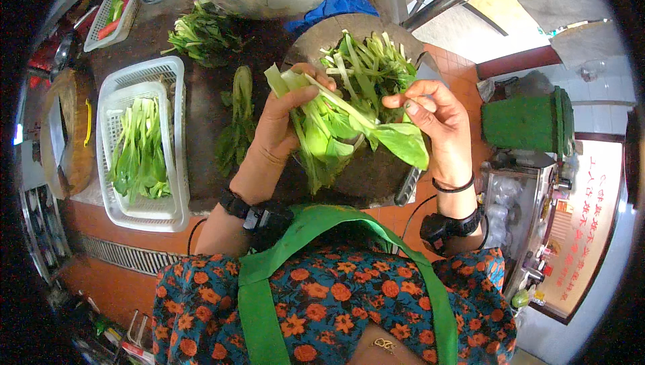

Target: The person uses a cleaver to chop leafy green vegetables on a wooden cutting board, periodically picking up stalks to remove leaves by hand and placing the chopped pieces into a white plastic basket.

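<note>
My left hand [287,113] grips a bunch of leafy greens [327,123] by its pale stalks, above a round wooden chopping block [373,176]. One long stalk slants to the right and ends in a broad leaf. Beside that leaf is my right hand [428,118], its thumb and fingers bent close together. A tiny dark speck shows at the thumb tip; whether the fingers pinch anything is unclear. Behind the hands, a pile of cut greens [370,65] covers the far part of the block. A knife handle [407,187] juts out at the block's right edge.
On the left, nested white plastic baskets [103,163] hold greens [141,153]. More greens [204,35] and a loose bunch [242,108] lie on the dark table. Further left, a knife [56,128] rests on another wooden board [78,133]. A green bin [524,120] stands right.
</note>
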A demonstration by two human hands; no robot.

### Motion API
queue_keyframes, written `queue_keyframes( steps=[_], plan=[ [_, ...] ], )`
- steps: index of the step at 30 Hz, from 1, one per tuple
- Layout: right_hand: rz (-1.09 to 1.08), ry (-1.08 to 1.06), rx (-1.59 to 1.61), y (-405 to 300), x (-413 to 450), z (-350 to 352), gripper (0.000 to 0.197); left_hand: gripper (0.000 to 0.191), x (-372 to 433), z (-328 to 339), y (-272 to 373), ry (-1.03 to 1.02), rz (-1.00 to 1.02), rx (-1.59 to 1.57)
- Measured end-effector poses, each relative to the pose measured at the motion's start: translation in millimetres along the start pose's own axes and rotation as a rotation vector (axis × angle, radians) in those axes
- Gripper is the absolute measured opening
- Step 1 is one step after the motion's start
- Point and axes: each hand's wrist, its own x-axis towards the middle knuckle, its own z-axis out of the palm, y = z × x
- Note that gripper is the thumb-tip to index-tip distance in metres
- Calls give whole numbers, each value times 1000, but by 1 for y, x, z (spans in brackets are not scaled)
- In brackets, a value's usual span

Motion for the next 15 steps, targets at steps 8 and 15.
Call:
queue_keyframes(
  steps=[8, 15],
  plan=[
    [-66, 142, -125, -1, 6, -6, 10, 31, -5, -15, 4, 96, 8, -157],
    [-188, 125, -1371, 4, 35, -30, 23, 25, -4, 4, 5, 185, -30, -24]
  ],
)
